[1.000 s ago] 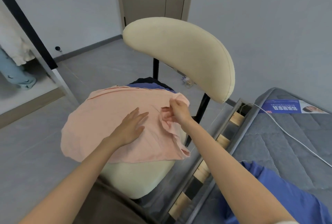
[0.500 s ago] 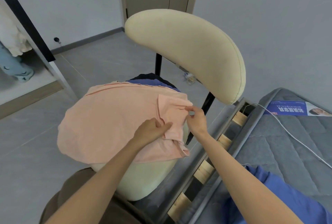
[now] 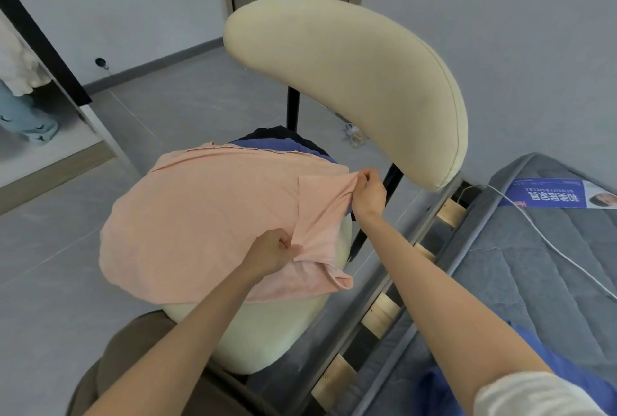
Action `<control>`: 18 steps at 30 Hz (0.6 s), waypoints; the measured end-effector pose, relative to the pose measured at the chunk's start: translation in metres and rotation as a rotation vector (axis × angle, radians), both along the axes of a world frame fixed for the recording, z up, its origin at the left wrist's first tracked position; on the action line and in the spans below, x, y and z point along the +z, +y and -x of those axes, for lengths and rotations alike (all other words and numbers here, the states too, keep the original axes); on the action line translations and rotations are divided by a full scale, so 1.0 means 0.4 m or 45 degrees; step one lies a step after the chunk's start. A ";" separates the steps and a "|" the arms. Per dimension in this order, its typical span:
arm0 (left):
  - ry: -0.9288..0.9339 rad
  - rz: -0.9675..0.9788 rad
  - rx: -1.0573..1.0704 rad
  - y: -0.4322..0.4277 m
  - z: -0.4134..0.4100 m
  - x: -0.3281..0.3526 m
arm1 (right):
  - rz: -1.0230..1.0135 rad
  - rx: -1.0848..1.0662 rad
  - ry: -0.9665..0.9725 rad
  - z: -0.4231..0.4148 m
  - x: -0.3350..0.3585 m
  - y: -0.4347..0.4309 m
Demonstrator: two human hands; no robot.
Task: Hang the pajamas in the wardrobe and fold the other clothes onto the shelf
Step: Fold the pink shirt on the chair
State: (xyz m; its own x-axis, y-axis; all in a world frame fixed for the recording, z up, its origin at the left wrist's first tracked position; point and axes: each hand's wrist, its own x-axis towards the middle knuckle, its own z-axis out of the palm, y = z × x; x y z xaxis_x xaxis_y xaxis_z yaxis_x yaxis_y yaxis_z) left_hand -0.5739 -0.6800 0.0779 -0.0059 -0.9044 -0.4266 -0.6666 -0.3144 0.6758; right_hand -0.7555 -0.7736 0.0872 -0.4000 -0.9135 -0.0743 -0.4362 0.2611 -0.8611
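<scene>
Left grip (image 3: 267, 253) quits pressing flat and now pinches the sleeve (image 3: 317, 212), right grip (image 3: 369, 195) pinching its top at centre frame, so the shirt (image 3: 200, 215) fold is underway.

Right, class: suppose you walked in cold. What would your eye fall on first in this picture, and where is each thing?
First the peach garment spread over the seat of the cream chair at the centre, with the left hand and right hand each pinching its folded-over flap on the right side. Then the chair's broad curved backrest above it, and the grey mattress at the right edge.
</scene>
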 end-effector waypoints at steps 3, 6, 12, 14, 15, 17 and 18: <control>0.069 -0.019 0.024 0.003 -0.005 -0.014 | -0.041 -0.024 0.090 -0.002 0.001 -0.022; 0.090 -0.040 0.041 0.001 0.002 -0.012 | -0.052 0.027 0.030 -0.006 -0.001 -0.015; 0.213 0.018 0.275 -0.024 0.042 0.016 | 0.038 0.035 -0.165 0.007 -0.023 0.088; 0.215 0.047 0.308 -0.044 0.060 0.032 | 0.016 0.101 -0.224 0.013 -0.037 0.144; 0.206 0.056 0.318 -0.059 0.067 0.038 | -0.025 0.181 -0.282 0.013 -0.044 0.170; 0.203 0.072 0.325 -0.090 0.083 0.050 | -0.168 0.382 -0.358 0.018 -0.056 0.226; 0.228 0.078 0.340 -0.104 0.090 0.056 | -0.257 0.482 -0.337 0.021 -0.059 0.250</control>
State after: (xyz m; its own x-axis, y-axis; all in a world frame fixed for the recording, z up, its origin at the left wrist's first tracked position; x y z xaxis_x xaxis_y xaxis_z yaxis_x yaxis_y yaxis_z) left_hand -0.6100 -0.7216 0.1004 0.1649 -0.9080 -0.3851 -0.4346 -0.4174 0.7981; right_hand -0.7641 -0.6738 0.0636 0.0131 -0.9479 -0.3184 -0.3057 0.2994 -0.9038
